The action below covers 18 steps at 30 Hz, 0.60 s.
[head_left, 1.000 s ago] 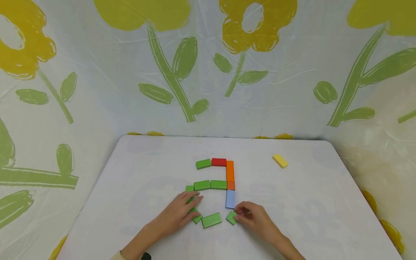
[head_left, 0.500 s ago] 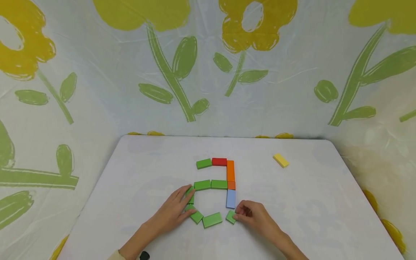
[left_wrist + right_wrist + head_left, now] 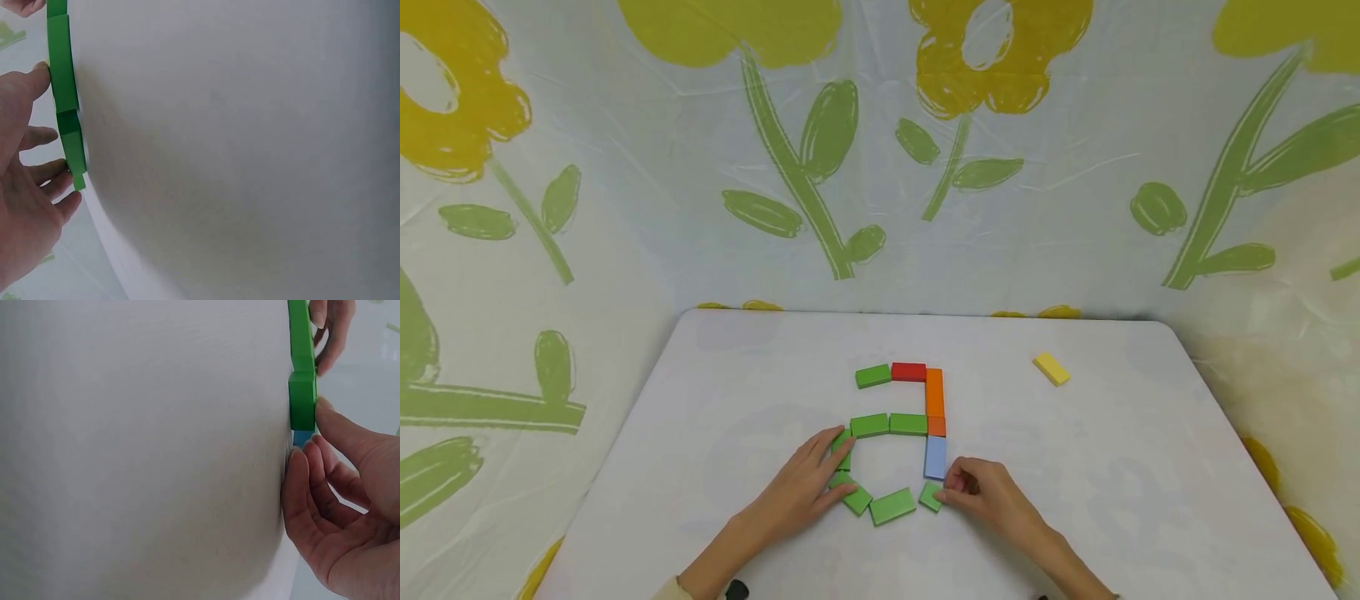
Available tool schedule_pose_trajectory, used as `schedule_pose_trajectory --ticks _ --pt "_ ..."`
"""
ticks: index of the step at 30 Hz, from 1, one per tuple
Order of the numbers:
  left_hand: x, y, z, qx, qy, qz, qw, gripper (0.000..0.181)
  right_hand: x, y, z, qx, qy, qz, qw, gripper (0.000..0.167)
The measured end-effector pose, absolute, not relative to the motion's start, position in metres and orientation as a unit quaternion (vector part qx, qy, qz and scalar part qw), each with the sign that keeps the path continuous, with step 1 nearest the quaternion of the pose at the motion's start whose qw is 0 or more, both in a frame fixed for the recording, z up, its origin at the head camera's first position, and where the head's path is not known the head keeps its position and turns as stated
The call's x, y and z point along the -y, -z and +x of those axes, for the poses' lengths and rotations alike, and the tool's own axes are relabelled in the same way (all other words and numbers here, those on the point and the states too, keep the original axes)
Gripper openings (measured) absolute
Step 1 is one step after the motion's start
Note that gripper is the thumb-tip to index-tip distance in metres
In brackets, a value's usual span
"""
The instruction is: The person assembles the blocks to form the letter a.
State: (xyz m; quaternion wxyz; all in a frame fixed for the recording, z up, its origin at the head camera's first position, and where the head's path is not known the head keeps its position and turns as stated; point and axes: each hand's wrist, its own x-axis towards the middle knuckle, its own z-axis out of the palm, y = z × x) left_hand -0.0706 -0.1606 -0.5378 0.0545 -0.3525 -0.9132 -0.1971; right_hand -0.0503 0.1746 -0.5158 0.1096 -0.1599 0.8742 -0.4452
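Observation:
Flat building blocks lie in a figure on the table. My left hand [image 3: 801,483] rests with extended fingers against the left green block [image 3: 842,450] and the slanted green block [image 3: 853,495]. My right hand [image 3: 992,492] holds a small green block [image 3: 930,497] at its fingertips, thumb against its edge, below the blue block [image 3: 935,457]. Left of that small piece, a small gap away in the head view, lies the bottom green block [image 3: 893,506]. In the right wrist view, the thumb touches the small green block [image 3: 303,401], with curled fingers beside it.
Farther back are a red block [image 3: 908,372], a green block [image 3: 873,377], an orange block [image 3: 935,392], a small orange block [image 3: 936,426] and two green blocks in a row [image 3: 870,425]. A yellow block [image 3: 1051,369] lies apart on the white table [image 3: 1120,467].
My left hand has drawn back a little to the left, uncovering more of the left green blocks. The small green block has shifted slightly left with my right hand.

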Motion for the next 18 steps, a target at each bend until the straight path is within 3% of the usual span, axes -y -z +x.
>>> schedule_pose_trajectory --ticks 10,18 --pt "0.141 0.533 -0.061 0.89 0.202 -0.403 0.074 0.056 -0.174 0.516 -0.053 -0.874 0.444 -0.157 0.118 0.018" --pt "0.125 0.53 -0.056 0.87 0.205 -0.449 0.016 0.05 -0.174 0.516 -0.053 -0.87 0.451 -0.165 0.11 0.021"
